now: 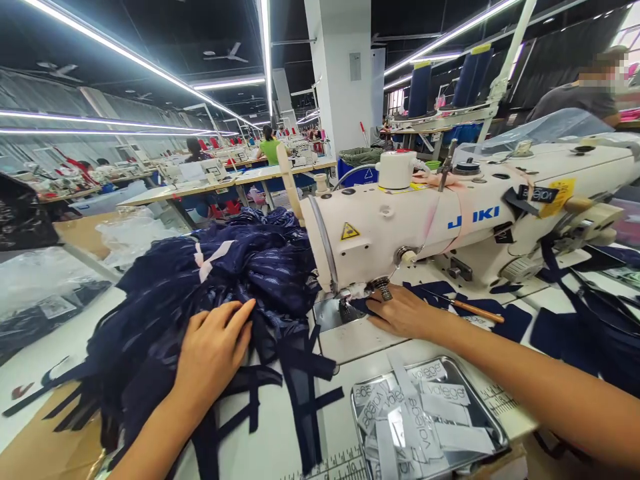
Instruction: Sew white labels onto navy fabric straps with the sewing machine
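Note:
A large heap of dark navy fabric pieces [240, 260] with straps lies left of a white sewing machine [380, 227]. My left hand [215, 343] rests on the heap's near side, its fingers bent and slightly apart, not visibly closed on anything. Under the machine head, just right of the needle area [345, 310], my right hand [395, 312] holds a small navy piece against the machine bed, fingertips partly hidden by the machine. A metal tray [500, 437] of white printed labels [420, 417] sits in front of the machine.
Navy scraps [555, 337] and a wooden-handled tool [477, 311] lie right of my right hand. Clear plastic bags [45, 273] are at the far left. Behind stand other sewing tables, a blue bin [355, 175], and people, one in a green top [270, 151].

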A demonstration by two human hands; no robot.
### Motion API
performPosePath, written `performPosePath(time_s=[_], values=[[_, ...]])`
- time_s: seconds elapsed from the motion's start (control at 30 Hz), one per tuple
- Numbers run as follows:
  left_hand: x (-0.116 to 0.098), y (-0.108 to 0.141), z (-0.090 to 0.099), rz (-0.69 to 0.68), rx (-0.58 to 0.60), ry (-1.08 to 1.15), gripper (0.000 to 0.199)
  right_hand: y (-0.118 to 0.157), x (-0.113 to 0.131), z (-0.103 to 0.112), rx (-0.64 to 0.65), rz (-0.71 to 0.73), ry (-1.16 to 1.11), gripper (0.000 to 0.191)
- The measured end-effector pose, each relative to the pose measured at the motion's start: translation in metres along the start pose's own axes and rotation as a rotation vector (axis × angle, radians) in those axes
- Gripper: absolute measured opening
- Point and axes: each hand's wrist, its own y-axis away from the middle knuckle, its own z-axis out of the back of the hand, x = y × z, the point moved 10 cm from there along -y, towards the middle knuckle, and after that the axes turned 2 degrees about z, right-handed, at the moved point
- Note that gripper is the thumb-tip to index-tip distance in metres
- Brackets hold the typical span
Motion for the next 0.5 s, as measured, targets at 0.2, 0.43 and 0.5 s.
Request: performPosePath(time_s=[0.2,0.43,0.5], values=[[-0.034,-0.006,-0.007,-0.139,0.116,0.023,0.031,-0.002,0.014,0.009,0.007,-0.012,0.026,0.020],[-0.039,0.000,-0.006,-0.156,0.120,0.058,0.019,-0.021,0.067,0.031,-0.045,0.058,-0.388,0.020],[-0.046,0.003,-0.008,-0.228,0.132,0.118,0.019,-0.036,0.074,0.031,-0.059,0.031,-0.578,0.025]])
